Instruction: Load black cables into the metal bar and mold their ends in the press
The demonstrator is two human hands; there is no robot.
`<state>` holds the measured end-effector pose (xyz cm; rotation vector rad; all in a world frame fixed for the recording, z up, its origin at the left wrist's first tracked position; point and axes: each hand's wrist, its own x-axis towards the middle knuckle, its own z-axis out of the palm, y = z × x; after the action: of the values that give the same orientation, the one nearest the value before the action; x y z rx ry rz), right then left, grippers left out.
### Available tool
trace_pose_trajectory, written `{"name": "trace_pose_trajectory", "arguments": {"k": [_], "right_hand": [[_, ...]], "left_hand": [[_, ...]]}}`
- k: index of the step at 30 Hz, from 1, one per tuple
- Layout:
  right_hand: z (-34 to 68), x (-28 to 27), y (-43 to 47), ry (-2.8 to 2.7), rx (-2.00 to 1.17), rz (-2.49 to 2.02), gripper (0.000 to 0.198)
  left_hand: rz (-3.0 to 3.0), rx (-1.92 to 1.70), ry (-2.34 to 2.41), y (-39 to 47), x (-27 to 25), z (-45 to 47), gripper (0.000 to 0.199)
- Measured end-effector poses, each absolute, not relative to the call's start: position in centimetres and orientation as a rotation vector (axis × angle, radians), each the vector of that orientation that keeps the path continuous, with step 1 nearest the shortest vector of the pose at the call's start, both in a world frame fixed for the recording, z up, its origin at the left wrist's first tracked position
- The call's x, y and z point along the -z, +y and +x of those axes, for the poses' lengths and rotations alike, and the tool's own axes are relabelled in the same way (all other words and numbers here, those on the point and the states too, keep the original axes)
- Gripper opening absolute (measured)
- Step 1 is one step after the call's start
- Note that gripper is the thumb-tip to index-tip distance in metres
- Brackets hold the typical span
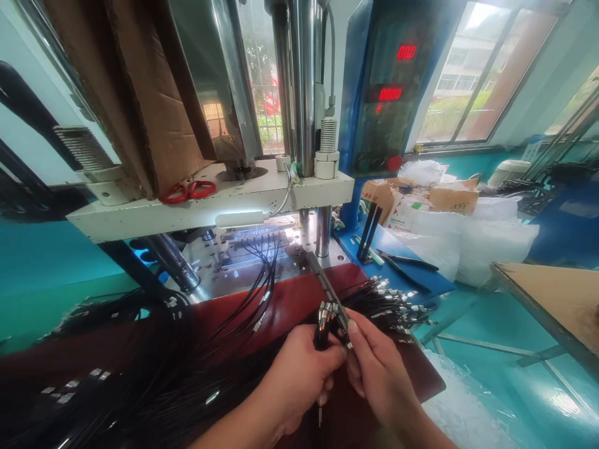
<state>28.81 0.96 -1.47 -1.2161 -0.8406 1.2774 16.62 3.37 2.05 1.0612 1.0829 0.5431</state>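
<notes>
My left hand is closed around a small bundle of black cables. Their shiny metal connector ends stick up above the thumb and forefinger. My right hand pinches the near end of a long, narrow dark metal bar, which slants up and away to the left. The bar passes close beside the connectors; whether they touch is unclear. Ahead, a press with a lit work area has several black cables running out of its lower metal plate onto the red-brown board.
Piles of black cables cover the board's left side; another cable pile lies right. Red-handled scissors rest on the press. Dark pliers lie on a blue surface. White bags and a table stand right.
</notes>
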Motion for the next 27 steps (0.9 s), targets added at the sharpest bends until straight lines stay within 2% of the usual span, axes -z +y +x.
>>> {"name": "trace_pose_trajectory", "arguments": {"k": [5, 11, 15, 22, 27], "right_hand": [[29.9, 1.5, 0.9, -0.761, -1.347, -1.126, 0.044], [30.6, 1.1, 1.3, -0.704, -1.395, -1.088, 0.045], [30.4, 1.3, 1.2, -0.711, -1.366, -1.122, 0.043], [30.4, 1.8, 0.9, -0.759, -1.313, -1.146, 0.038], [30.4, 1.6, 1.0, -0.759, -1.331, -1.155, 0.044]], "left_hand": [[0.859, -0.705, 1.044, 4.1, -2.5, 15.0, 0.019], [0.693, -0.916, 1.012, 5.0, -2.8, 14.1, 0.017], [0.762, -0.864, 1.041, 4.9, -2.6, 14.5, 0.014], [0.858, -0.703, 1.045, 4.6, -2.4, 15.1, 0.028], [0.950, -0.677, 1.109, 4.8, -2.3, 15.3, 0.020]]}}
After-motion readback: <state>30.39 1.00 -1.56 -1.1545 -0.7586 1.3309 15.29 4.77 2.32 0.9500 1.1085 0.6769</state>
